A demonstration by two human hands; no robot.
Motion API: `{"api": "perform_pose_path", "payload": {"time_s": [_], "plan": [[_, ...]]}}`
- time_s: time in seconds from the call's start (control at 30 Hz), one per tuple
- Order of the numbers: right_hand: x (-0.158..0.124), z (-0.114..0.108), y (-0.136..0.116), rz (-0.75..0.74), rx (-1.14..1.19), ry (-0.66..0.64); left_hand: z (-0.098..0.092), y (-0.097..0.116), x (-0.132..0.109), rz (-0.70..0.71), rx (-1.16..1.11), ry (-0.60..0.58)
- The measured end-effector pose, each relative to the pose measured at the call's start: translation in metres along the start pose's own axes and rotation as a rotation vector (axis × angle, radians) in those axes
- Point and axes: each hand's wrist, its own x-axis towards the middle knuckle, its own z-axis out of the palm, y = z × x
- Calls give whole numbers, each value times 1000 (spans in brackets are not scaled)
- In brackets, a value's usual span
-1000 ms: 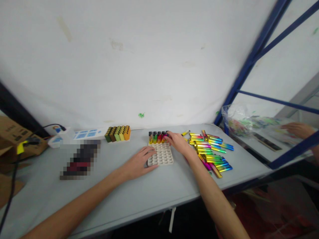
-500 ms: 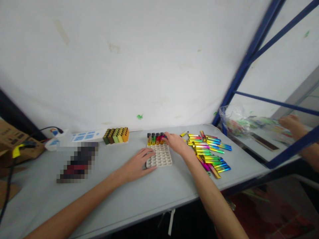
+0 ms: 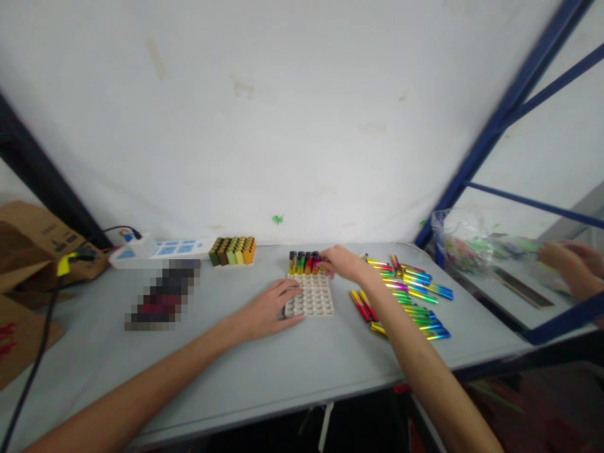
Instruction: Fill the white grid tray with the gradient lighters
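A white tray (image 3: 317,297) with rows of round holes lies on the grey table. My left hand (image 3: 276,308) grips its left side, fingers over the top and thumb near the front corner. Several lighters (image 3: 304,263) with black tops and shiny coloured bodies stand upright in a row at the tray's back edge. At the right end of that row, the fingers of my right hand (image 3: 340,262) pinch a lighter, mostly hidden by them. Under and beside my right forearm is a loose pile of metallic lighters (image 3: 418,292) in yellow, red, green and blue.
A filled block of green-to-orange lighters (image 3: 232,251) stands at the back left. Beside it are a power strip (image 3: 177,248), a blurred dark item (image 3: 163,296) and a cardboard box (image 3: 47,245). A blue frame (image 3: 472,167) borders the right; beyond it show another person's hands (image 3: 570,261).
The view has swung a little, so the scene sits further right. My right hand stays at the end of the lighter row, its fingers slightly lower. My left hand keeps its place on the tray.
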Motion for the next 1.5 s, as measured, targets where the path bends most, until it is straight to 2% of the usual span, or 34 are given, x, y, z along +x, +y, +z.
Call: {"api": "perform_pose_path", "payload": {"time_s": [0.13, 0.3, 0.4, 0.53, 0.57, 0.63, 0.73, 0.87, 1.0, 1.13, 1.3, 1.5], "plan": [[-6, 1, -4, 44, 0, -20, -1, 0, 0, 5, 6, -3], [-38, 13, 19, 52, 133, 154, -2, 1, 0, -13, 4, 1], [-80, 8, 44, 98, 107, 283, -1, 0, 0, 1, -12, 6], [-160, 3, 71, 74, 8, 471, 1, -3, 0, -5, -22, 6], [-180, 6, 75, 80, -31, 511, 1, -3, 1, -9, -24, 9], [-216, 19, 82, 104, -86, 512, 2, -5, 1, -16, -24, 12], [-247, 47, 93, 159, -156, 478, 1, -5, 1, -33, -13, 8], [-243, 65, 106, 222, -179, 421, 0, -4, 1, -41, 1, 10], [-220, 61, 113, 225, -178, 402, 0, -4, 1, -34, 9, 23], [-204, 57, 115, 229, -221, 437, 0, -5, 0, -33, 15, 18], [-192, 54, 112, 275, -221, 472, 1, -7, -1, -28, 24, 11], [-184, 51, 109, 335, -243, 442, 0, -6, 0, -18, 18, 13]]}}
